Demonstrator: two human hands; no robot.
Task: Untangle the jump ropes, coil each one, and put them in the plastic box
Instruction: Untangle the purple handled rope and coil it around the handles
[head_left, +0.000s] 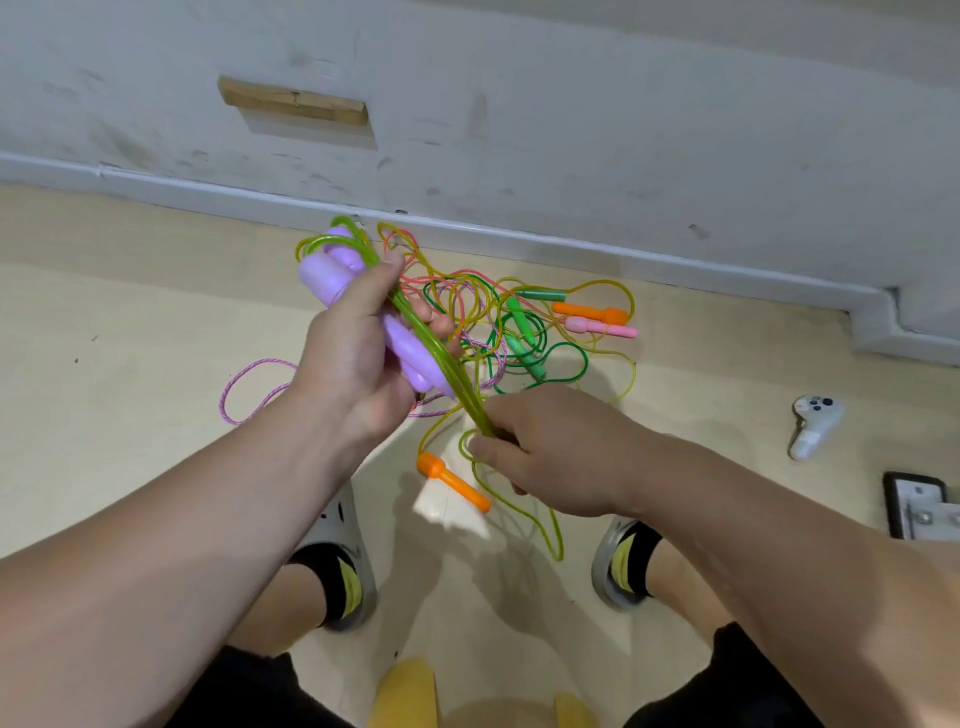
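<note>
Left hand (358, 358) grips lilac handles (332, 270) and coiled green rope (415, 332); right hand (540, 457) pinches its strands. Tangle (519, 332) remains on floor (130, 312); plastic box unseen. Early stage, I judge.

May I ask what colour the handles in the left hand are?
Light purple handles, against the green rope; head view shows them best.

Two hands (353, 358) (545, 457); two orange handles (589, 313) (453, 480)
</note>
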